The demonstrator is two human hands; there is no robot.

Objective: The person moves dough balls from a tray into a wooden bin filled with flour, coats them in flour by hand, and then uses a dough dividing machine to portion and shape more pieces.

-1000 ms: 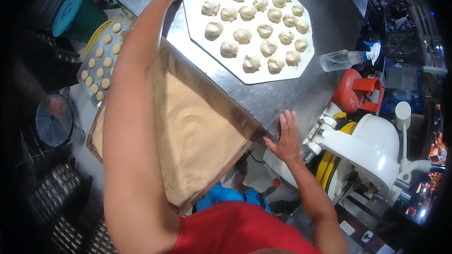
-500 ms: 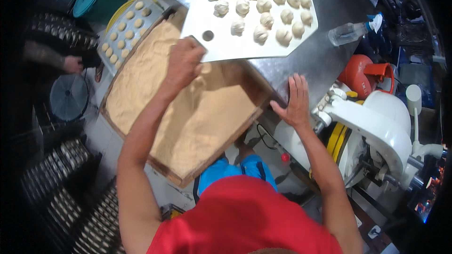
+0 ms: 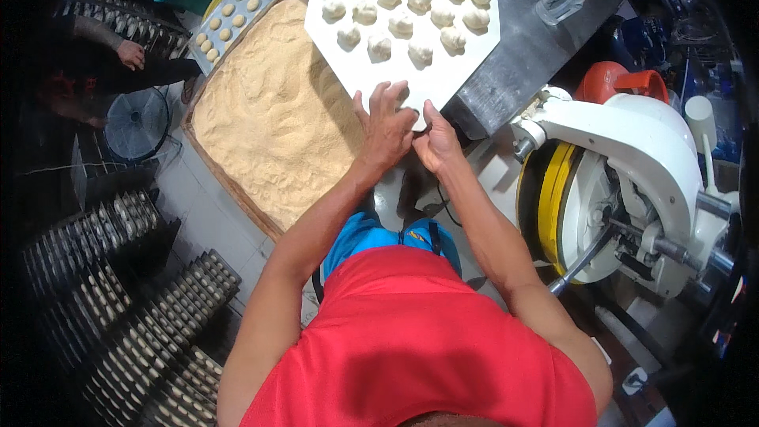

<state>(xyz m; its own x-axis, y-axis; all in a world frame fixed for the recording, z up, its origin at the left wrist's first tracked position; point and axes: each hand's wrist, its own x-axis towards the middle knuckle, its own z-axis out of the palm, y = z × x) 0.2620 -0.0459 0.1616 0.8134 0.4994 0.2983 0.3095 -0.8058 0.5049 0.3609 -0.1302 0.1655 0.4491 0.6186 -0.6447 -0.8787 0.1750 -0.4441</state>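
Observation:
A white many-sided board (image 3: 451, 79) carries several pale dough balls (image 3: 379, 47) with gathered tops. It lies partly on the metal table, its near corner toward me. My left hand (image 3: 386, 130) is closed on that corner, fingers bent over the top around the board's hole. My right hand (image 3: 437, 144) grips the edge just beside it, thumb on top and its other fingers mostly hidden underneath. Left of the board, a wooden trough (image 3: 229, 182) holds a bed of tan crumbs (image 3: 269, 111).
The metal table (image 3: 526, 55) bears a clear spray bottle (image 3: 565, 1). On the right stand a white machine (image 3: 632, 142) with a yellow band and a red gas cylinder (image 3: 601, 79). Racks of dough pieces (image 3: 158, 332) fill the lower left. Another person's hand (image 3: 130, 54) shows beyond the trough.
The board has turned, bringing its holed corner toward me. My left hand has shifted right along it. My right hand has left the table edge and taken hold of the board.

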